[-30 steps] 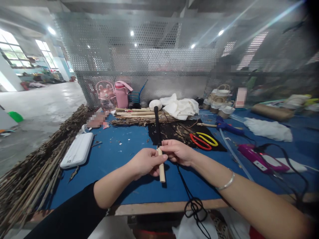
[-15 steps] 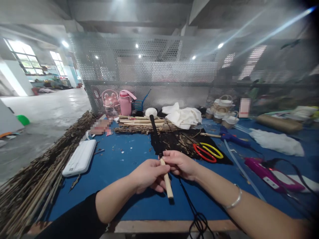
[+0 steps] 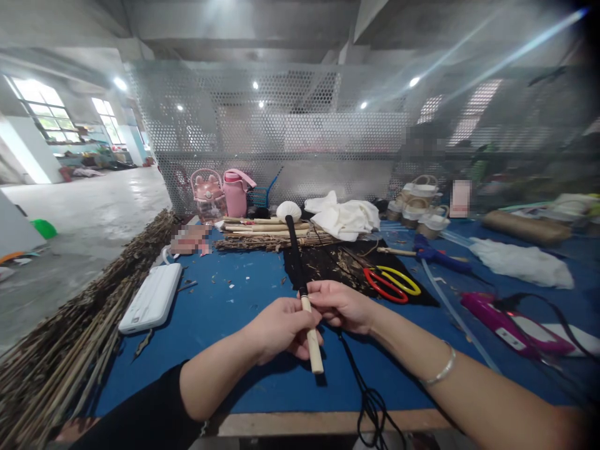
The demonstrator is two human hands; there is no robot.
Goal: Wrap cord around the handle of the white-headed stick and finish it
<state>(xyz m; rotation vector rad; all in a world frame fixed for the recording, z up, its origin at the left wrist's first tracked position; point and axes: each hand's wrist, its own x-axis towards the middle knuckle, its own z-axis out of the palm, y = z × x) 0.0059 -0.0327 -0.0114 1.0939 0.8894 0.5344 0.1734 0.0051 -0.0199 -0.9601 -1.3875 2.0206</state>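
A stick [image 3: 313,344] with a bare pale wooden lower end and a black-wrapped upper part [image 3: 295,253] points away from me. At its far tip is a white rounded head [image 3: 288,211], which seems joined to it. My left hand [image 3: 284,328] is closed round the bare wood. My right hand [image 3: 340,306] pinches beside the lower edge of the wrapping; black cord [image 3: 349,362] trails from beneath it to a loose bundle at the table's front edge. What exactly the right fingertips grip is partly hidden, but it appears to be this cord.
Scissors [image 3: 389,284] with red and yellow handles lie on a black cloth right of the stick. A white power bank [image 3: 150,297] and dried stalks [image 3: 84,337] are leftward. Rightward are a blue glue gun [image 3: 438,255] and a magenta device [image 3: 510,328]. Bottles [image 3: 235,195] stand behind.
The stick has turned slightly, its lower end shifting left and its white head shifting a little right. More of the black wrapping shows straight above my fingers. Both hands keep their hold.
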